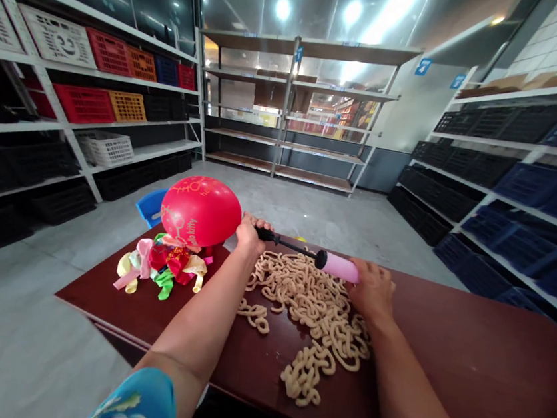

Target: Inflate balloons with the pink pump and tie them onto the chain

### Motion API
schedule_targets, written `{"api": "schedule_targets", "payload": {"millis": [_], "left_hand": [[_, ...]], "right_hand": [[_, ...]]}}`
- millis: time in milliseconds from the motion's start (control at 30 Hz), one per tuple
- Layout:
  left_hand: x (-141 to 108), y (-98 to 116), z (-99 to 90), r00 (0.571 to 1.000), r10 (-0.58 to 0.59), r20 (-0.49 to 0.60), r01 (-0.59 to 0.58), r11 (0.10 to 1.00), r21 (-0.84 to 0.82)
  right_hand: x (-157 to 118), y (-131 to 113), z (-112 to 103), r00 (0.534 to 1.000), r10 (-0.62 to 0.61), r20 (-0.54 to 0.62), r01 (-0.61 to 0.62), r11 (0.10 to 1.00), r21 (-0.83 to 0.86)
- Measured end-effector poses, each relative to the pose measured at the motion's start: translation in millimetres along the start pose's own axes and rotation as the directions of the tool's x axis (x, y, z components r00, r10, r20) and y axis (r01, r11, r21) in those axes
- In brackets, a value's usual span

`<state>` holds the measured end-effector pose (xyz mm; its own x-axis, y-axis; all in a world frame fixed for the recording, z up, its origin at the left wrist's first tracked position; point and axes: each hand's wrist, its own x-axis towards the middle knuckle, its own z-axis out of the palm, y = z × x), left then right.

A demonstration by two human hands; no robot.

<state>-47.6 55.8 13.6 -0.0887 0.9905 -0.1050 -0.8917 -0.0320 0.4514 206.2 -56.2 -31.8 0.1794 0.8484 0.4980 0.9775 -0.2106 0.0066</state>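
A large inflated red balloon (201, 210) with printed drawings is at the left, its neck end at my left hand (252, 231). That hand is closed around the black nozzle end of a hand pump. The pump's black rod is extended toward its pink barrel (339, 267), which my right hand (371, 288) grips at the far end. Below the balloon lies a pile of uninflated balloons (167, 260) in several colours. Beneath the pump, tan rope-like coils (306, 293) spread over the dark red table (443, 348).
A blue chair (150, 206) stands behind the table's left corner. Shelves with crates line the left (89, 105) and right (537, 188) sides. A metal rack (285, 112) stands at the back.
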Motion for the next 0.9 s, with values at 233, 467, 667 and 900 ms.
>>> {"api": "schedule_targets", "payload": {"millis": [233,467,667,900], "left_hand": [[-16.6,-24.0,5.4,0.998,-0.051,0.04,0.052,0.999,-0.009],[-25.6,-39.5,9.4,0.992,-0.098,0.074,0.097,0.995,0.02],[-15.6,-12.4,8.2,0.997,-0.069,0.032,0.069,0.998,0.006],[-11.2,-6.5,4.8,1.0,-0.001,0.005,0.001,1.0,-0.01]], "right_hand": [[-6.7,-32.1,-9.4,0.997,-0.081,-0.011,0.081,0.997,-0.009],[-10.0,-45.8,-12.4,0.982,-0.188,0.011,0.188,0.982,0.021],[-2.5,-19.4,-2.7,0.991,-0.134,0.02,0.134,0.991,0.016],[-2.2,-11.3,1.4,0.995,-0.093,-0.025,0.093,0.996,-0.011]]}}
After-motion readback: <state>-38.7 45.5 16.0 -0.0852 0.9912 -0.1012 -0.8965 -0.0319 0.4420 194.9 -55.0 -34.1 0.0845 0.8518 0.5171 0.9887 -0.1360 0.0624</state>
